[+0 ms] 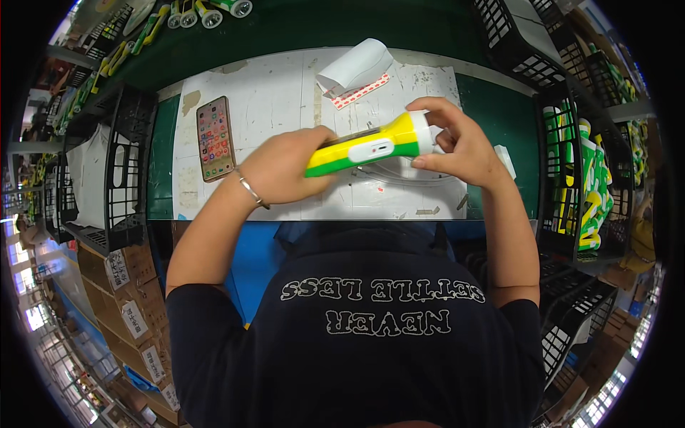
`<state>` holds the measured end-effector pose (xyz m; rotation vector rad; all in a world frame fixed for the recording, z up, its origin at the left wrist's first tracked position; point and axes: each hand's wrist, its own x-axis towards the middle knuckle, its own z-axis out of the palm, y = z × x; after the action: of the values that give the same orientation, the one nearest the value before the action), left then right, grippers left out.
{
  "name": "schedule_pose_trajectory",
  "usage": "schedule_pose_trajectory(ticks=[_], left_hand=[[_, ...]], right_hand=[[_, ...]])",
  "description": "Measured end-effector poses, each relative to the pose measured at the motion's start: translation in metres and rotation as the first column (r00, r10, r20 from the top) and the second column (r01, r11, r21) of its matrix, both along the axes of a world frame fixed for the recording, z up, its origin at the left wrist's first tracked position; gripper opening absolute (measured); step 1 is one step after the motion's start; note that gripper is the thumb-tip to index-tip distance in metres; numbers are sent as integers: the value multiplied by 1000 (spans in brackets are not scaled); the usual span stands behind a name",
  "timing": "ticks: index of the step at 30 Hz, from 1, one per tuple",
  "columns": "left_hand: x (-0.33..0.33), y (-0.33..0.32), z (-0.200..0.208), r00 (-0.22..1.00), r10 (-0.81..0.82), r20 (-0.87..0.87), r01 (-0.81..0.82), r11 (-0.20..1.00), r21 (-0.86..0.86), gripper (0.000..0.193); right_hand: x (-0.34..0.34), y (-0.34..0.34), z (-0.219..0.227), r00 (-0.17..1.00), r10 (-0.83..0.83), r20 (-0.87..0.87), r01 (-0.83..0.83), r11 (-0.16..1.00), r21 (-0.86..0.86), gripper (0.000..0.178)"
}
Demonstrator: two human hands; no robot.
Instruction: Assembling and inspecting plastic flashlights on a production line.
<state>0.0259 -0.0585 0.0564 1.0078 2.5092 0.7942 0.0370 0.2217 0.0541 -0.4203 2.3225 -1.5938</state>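
A yellow and green flashlight (367, 148) lies across my grip above the white work surface, its white-rimmed head pointing right. My left hand (289, 162) is closed round the tail end. At the other end, the thumb and fingers of my right hand (457, 143) grip the white rim of the head. A white panel on the flashlight's side, with a small switch or socket, faces me. Below it a thin white cable (414, 175) lies in loops on the surface, partly hidden by the flashlight and my right hand.
A smartphone (215, 139) with a lit screen lies on the left. Beyond the flashlight are a white paper roll (357, 65) and a red-patterned strip (360, 91). Black crates (107, 171) flank the table; the right one holds flashlights (591, 185). More flashlights (208, 16) lie at the far left.
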Motion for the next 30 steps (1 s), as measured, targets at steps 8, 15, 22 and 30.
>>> schedule_pose_trajectory(ticks=[8,15,22,30], left_hand=[[-1,26,-50,949,258,179,-305,894,328,62],[-5,30,-54,872,355,336,-457,836,303,65],[1,53,-52,898,319,304,-413,851,325,65],[11,73,-53,842,474,-257,-396,867,303,63]], right_hand=[[-12,-38,-73,954,-141,-264,265,809,525,36],[-15,-38,-76,955,-233,-182,270,938,216,18],[1,-28,-41,963,-248,109,265,944,-195,21],[9,-21,-46,939,-311,145,330,934,-134,19]])
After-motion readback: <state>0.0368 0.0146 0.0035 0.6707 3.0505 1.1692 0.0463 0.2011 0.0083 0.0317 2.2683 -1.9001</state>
